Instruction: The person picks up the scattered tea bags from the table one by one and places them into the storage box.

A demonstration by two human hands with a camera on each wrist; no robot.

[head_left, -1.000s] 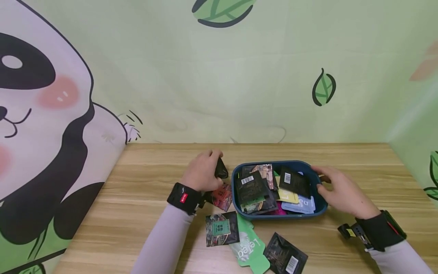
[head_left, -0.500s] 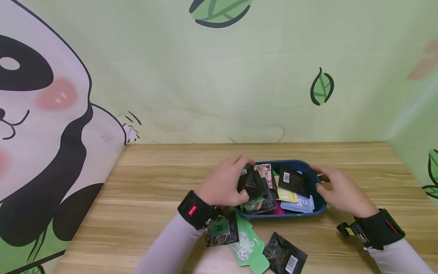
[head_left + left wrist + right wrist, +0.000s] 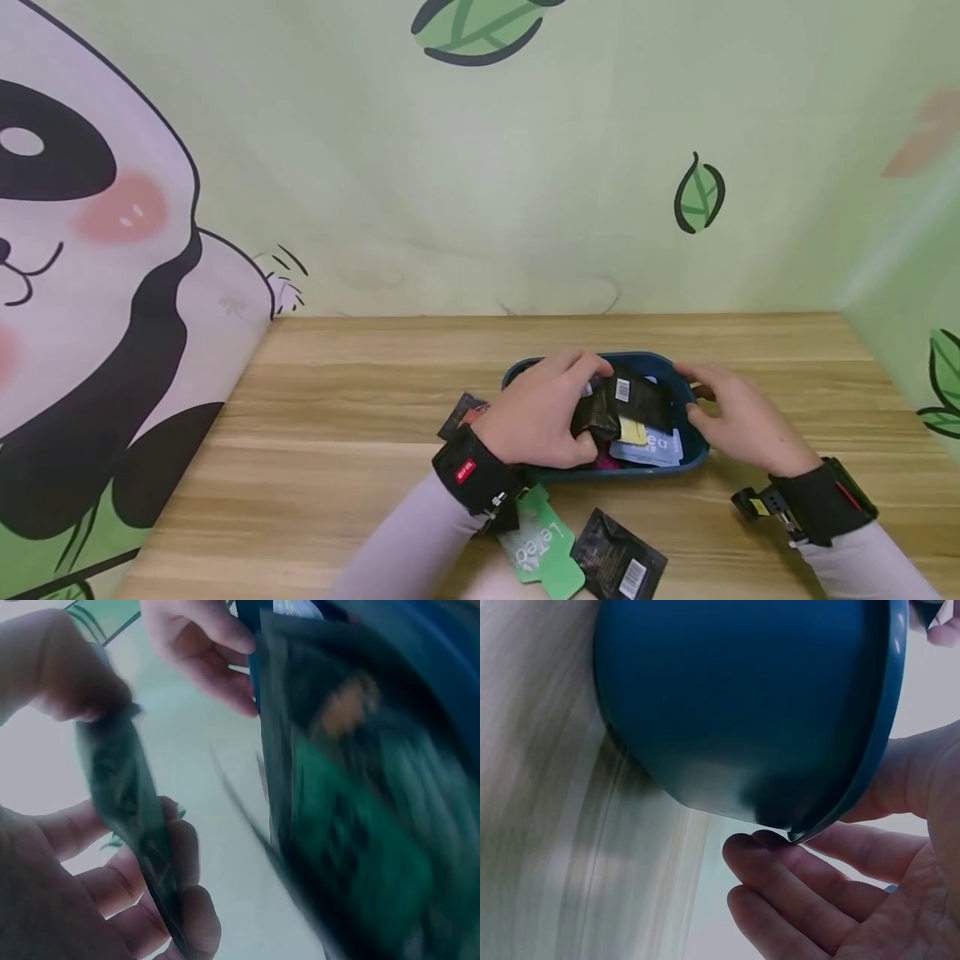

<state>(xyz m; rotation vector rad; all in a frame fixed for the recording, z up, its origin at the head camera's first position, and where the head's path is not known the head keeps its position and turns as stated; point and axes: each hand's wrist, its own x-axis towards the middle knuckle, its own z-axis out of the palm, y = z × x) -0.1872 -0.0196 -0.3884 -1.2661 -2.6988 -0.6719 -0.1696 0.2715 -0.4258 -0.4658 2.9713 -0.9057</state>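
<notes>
Over the left part of the blue container (image 3: 637,473), my left hand (image 3: 536,408) pinches a crinkled black sachet (image 3: 597,412). The left wrist view shows this sachet (image 3: 124,780) between thumb and fingers. Below the hand, most of the container's left contents are hidden. A black sachet with a barcode label (image 3: 643,404), a yellow packet (image 3: 633,432) and a blue packet (image 3: 651,450) show inside. My right hand (image 3: 746,421) rests at the container's right end, thumb and index finger against the rim. In the right wrist view its other fingers extend loosely beside the container wall (image 3: 742,697).
Before the container lie a green packet (image 3: 538,546) and a black sachet with a barcode (image 3: 618,557). A red-patterned black sachet (image 3: 459,414) sticks out behind my left wrist. A blurred sachet with a green label (image 3: 352,825) fills much of the left wrist view.
My left hand has moved right with the black sachet, from the table left of the container to over its contents. The right hand has stayed at the right rim.
</notes>
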